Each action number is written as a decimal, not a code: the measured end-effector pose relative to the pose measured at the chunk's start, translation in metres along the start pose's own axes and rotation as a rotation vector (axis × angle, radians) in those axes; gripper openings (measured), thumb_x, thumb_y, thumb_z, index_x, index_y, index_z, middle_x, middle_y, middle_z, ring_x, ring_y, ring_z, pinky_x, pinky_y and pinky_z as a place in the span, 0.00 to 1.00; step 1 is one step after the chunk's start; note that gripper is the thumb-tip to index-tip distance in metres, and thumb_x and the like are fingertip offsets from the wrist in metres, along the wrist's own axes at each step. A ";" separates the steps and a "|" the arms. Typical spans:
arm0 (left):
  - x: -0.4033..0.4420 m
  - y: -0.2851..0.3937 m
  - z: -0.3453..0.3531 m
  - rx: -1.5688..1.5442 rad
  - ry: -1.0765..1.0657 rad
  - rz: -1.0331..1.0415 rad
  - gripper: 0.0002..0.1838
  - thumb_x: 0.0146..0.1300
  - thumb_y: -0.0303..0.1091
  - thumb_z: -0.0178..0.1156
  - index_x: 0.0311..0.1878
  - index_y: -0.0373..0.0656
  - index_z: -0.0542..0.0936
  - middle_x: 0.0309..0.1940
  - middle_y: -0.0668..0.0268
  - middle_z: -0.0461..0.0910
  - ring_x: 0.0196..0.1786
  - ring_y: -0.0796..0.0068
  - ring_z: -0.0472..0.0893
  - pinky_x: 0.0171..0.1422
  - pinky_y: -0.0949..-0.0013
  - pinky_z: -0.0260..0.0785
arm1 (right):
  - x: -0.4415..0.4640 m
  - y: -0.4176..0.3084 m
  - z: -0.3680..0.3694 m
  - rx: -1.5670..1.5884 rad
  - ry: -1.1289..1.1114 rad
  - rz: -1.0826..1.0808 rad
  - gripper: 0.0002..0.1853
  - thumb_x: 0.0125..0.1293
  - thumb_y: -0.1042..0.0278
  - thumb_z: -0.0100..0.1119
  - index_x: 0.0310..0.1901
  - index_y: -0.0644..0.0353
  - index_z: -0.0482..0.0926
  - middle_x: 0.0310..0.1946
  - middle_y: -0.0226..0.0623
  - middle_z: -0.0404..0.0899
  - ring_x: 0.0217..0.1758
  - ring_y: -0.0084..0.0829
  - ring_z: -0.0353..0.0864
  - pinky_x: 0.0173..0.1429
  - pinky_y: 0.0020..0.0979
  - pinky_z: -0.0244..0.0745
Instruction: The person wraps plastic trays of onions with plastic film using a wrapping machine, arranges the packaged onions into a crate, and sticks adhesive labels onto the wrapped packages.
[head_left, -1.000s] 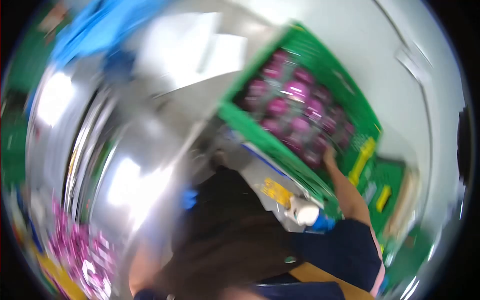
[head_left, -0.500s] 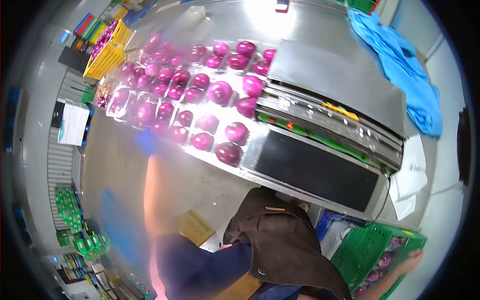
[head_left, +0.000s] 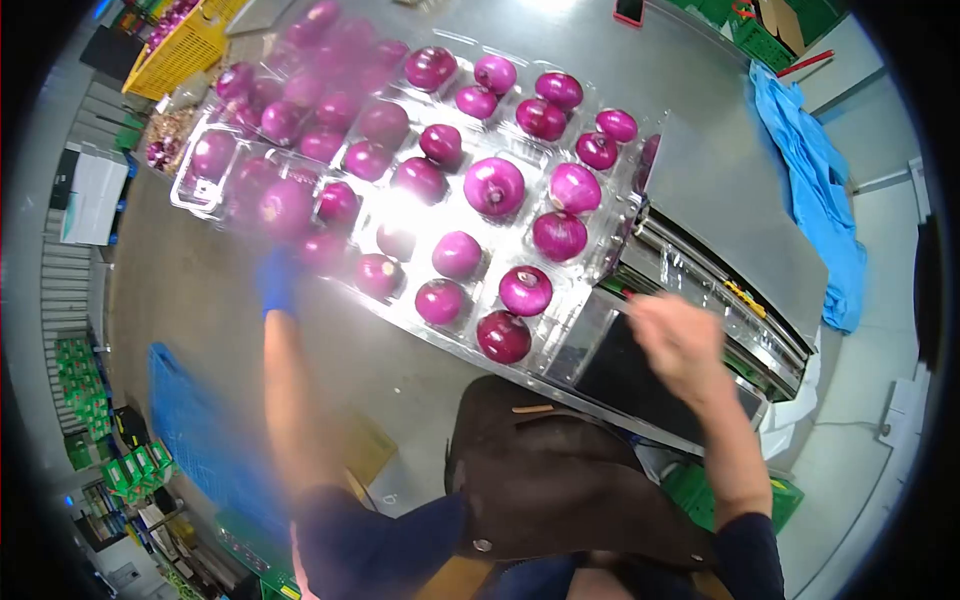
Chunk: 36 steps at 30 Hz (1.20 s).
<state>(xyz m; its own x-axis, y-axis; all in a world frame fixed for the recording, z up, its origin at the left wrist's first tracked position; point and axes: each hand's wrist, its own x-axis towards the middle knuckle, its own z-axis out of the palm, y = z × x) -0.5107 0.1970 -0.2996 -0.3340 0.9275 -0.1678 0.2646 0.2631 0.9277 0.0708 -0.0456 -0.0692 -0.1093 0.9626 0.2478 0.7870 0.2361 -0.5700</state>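
Note:
My left hand (head_left: 280, 278), in a blue glove, is at the near left edge of the onion trays; its fingers are smeared by motion. Closest to it are a red onion (head_left: 286, 208) and a clear plastic tray (head_left: 205, 180). Over the dark plate (head_left: 625, 372) of the wrapping machine hovers my bare right hand (head_left: 678, 345), fingers curled in. What it holds, if anything, is hidden. Rows of clear trays cover the table's middle, several with two red onions each, such as the dark onion (head_left: 503, 337) at the near right corner.
The machine's rollers (head_left: 720, 290) run along the trays' right side. Blue cloth (head_left: 815, 200) lies at the far right. A green crate (head_left: 690, 490) stands below the machine, a yellow crate (head_left: 180, 50) at the far left. A phone (head_left: 629, 11) lies at the back.
My right hand has left the green crate's rim at lower right and come up over the machine. The left hand stays by the trays' left edge. The view has shifted closer to the onions.

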 end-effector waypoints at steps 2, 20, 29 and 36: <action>-0.060 0.054 0.022 -0.038 0.104 -0.044 0.12 0.61 0.38 0.58 0.40 0.39 0.78 0.30 0.64 0.81 0.28 0.74 0.79 0.31 0.75 0.70 | 0.033 -0.016 0.050 0.037 -0.157 0.028 0.08 0.62 0.70 0.53 0.42 0.59 0.76 0.31 0.42 0.76 0.36 0.40 0.79 0.39 0.37 0.75; -0.347 0.086 0.194 -0.202 -0.348 -0.537 0.11 0.68 0.37 0.51 0.34 0.39 0.72 0.21 0.62 0.78 0.16 0.77 0.73 0.18 0.76 0.62 | 0.049 0.037 0.168 -0.219 -0.460 0.116 0.15 0.51 0.75 0.58 0.42 0.70 0.74 0.44 0.52 0.73 0.52 0.46 0.72 0.51 0.38 0.76; -0.368 0.120 0.159 -0.132 -0.298 -0.528 0.13 0.69 0.40 0.49 0.32 0.42 0.71 0.16 0.65 0.74 0.15 0.74 0.74 0.19 0.75 0.62 | 0.041 0.018 0.167 -0.018 -0.517 0.323 0.29 0.63 0.46 0.55 0.52 0.69 0.71 0.47 0.50 0.73 0.53 0.47 0.71 0.57 0.42 0.70; -0.378 0.089 0.160 -0.076 -0.179 -0.301 0.12 0.69 0.38 0.47 0.39 0.39 0.72 0.32 0.62 0.75 0.30 0.70 0.79 0.23 0.64 0.75 | 0.042 0.034 0.223 0.061 -0.495 0.455 0.38 0.52 0.37 0.62 0.48 0.69 0.76 0.41 0.44 0.79 0.46 0.41 0.78 0.49 0.37 0.74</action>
<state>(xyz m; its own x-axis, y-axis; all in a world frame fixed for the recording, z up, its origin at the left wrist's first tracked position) -0.2159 -0.0880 -0.2068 -0.2212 0.8449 -0.4870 0.1079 0.5175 0.8489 -0.0429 0.0321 -0.2528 -0.0524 0.9117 -0.4074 0.7863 -0.2139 -0.5796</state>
